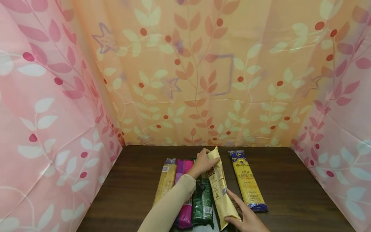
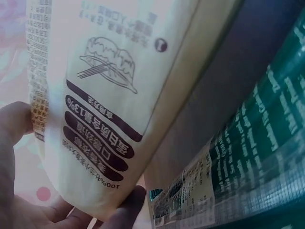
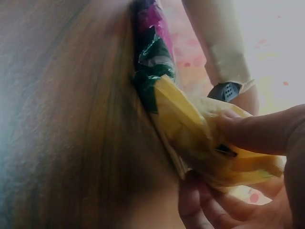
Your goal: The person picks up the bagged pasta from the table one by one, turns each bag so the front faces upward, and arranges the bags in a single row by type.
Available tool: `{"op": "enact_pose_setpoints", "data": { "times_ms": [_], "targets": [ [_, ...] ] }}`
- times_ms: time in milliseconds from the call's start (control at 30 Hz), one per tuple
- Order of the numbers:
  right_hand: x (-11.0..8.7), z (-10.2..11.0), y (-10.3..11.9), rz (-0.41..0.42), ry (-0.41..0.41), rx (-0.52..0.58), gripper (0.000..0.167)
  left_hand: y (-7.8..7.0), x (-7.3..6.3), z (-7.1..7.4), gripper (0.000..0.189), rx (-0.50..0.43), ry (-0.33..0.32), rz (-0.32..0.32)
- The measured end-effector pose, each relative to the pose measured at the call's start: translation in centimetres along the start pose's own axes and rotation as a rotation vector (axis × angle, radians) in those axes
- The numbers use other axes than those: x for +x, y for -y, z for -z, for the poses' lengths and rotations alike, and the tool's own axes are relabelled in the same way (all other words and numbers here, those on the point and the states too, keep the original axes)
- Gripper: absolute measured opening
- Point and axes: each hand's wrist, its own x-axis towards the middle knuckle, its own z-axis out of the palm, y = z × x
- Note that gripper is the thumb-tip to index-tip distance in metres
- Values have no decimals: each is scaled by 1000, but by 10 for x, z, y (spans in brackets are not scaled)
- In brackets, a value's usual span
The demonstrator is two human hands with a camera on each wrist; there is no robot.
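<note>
A cream noodle packet point(image 1: 218, 188) with dark printing is held between both hands, tilted, its near end to the right. My left hand point(image 1: 203, 163) grips its far end, thumb on one side and fingers round the other, as the left wrist view shows. My right hand point(image 1: 244, 214) pinches the near end between thumb and fingers. Immediately left of it lies a green packet point(image 1: 202, 203), partly covered by the left hand and the cream packet. Beyond that are a pink-purple packet point(image 1: 186, 211) and a clear packet of spaghetti point(image 1: 166, 180), both partly hidden by the left forearm.
To the right, a yellow and blue spaghetti packet point(image 1: 247, 182) lies alone on the dark wooden table point(image 1: 292, 190). A grey surface point(image 1: 201, 228) shows at the near edge below the green packet. Patterned curtains point(image 1: 203, 80) enclose the back and sides.
</note>
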Motion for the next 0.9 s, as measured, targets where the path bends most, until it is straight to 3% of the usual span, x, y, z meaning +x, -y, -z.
{"op": "enact_pose_setpoints", "data": {
  "times_ms": [133,300,500,700,900],
  "targets": [
    [-1,-2,-2,-38,-30,12,95,4,0,2,51,-89,16,5],
    [-3,-3,-5,-103,-52,144,103,9,-1,4,48,-175,42,-9],
    [1,-4,-4,-134,-137,113,105,6,0,9,48,-287,28,-43],
    [4,-5,-3,-145,-125,129,102,7,4,9,53,-339,4,-62],
    [7,-4,-2,-144,-122,183,93,4,5,10,53,-383,37,-109]
  ]
}}
